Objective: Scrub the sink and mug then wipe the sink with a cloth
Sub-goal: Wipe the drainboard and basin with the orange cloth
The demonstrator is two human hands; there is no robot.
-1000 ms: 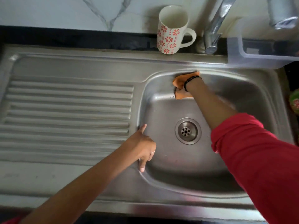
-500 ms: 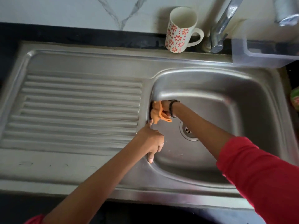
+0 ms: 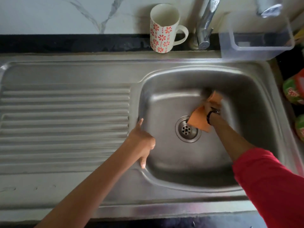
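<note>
A person's right hand [image 3: 212, 106] clutches an orange cloth [image 3: 199, 120] against the floor of a stainless steel sink [image 3: 164, 102], just right of the drain strainer [image 3: 188, 129]; the hand and cloth are blurred. The left hand [image 3: 142, 140] braces on the basin's left rim, thumb and one finger spread along the edge, the other fingers curled and holding nothing. A white mug [image 3: 163, 28] patterned with red flowers stands upright and looks empty on the dark ledge behind the basin, beside the chrome tap [image 3: 205, 25]. A clear plastic container [image 3: 256, 40] sits at the sink's back right corner; its contents cannot be made out. Green-and-red packets [image 3: 294, 89] at the right edge carry lettering too blurred to read.
</note>
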